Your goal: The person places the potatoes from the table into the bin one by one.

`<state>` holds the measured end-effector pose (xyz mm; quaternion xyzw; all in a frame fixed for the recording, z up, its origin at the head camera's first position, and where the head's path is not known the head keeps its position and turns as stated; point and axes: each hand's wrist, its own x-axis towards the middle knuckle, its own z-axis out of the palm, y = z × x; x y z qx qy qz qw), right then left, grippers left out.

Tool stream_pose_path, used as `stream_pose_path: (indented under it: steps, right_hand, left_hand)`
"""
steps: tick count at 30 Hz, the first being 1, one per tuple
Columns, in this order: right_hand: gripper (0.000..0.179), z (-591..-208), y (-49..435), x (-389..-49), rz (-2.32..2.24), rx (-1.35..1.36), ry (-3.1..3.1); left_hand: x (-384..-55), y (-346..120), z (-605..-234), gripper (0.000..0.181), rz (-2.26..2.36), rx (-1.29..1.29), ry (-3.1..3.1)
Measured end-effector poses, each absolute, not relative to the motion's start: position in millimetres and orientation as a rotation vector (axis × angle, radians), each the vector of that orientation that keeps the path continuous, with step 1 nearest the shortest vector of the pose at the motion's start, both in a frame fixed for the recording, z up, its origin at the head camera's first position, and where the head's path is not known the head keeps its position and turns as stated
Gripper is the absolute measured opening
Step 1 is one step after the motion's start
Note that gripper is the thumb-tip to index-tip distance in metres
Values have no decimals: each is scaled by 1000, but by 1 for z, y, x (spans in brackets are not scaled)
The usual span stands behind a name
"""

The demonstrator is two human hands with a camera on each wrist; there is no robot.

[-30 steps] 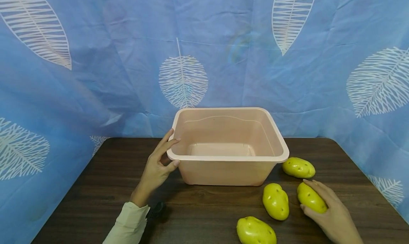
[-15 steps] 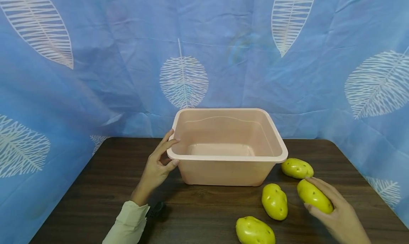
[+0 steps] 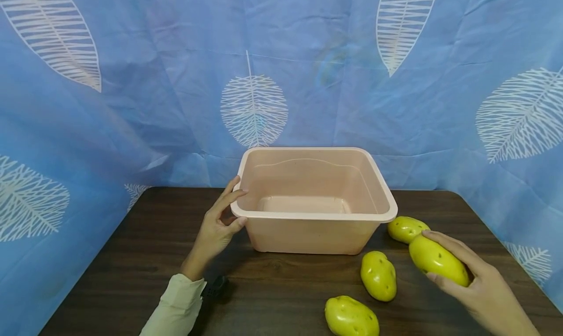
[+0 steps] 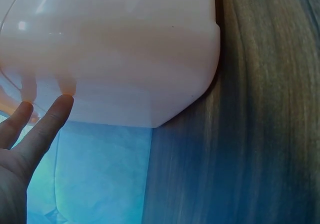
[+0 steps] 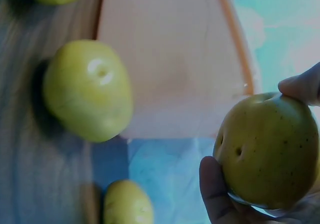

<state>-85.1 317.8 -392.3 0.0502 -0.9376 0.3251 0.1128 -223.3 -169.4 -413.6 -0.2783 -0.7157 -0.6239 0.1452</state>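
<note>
L hand (image 3: 215, 233): fingers extended, touching front-L corner of pale pink, rect. plastic tub (image 3: 308, 236); thumb at front rim. R hand (image 3: 479, 283): grip holds glossy, dimpled, yellow-green oval potato (image 3: 437, 262) btwn thumb & fingers, raised off dark brown, wood-grain counter (image 3: 132, 258), to R of tub. On counter, same colour & approx. same shape: rear potato (image 3: 403, 228), just beside tub's R end, partly hidden; mid potato (image 3: 378, 276), near tub's front-R corner; front potato (image 3: 352, 317), cut by lower frame edge. Blue cloth (image 3: 176, 106) w/ white leaf prints hangs behind tub.
</note>
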Motion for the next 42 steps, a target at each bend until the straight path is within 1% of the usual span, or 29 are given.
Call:
stream_pose_path:
  steps: [8, 14, 22, 31, 38, 42]
  right_hand:
    - [76, -353, 300, -93, 1071, 411, -2619]
    - [74, -333, 284, -102, 1142, 516, -2600]
    - [73, -308, 266, -119, 1228, 680, -2562]
    - [66, -277, 243, -155, 1404, 757, -2658]
    - [63, -256, 223, -178, 1423, 764, -2730]
    - [62, -252, 212, -190, 1609, 764, -2713]
  left_hand:
    - [-225, -171, -414, 55, -1814, -801, -2068]
    - [-225, -172, -414, 54, -1812, -815, -2060]
    - [-224, -172, -414, 56, -1798, -765, -2096]
    - [-224, -172, -413, 55, -1809, -781, -2090]
    - [-224, -171, -413, 56, -1825, -779, -2083]
    - [-224, -171, -414, 56, -1818, -775, -2090]
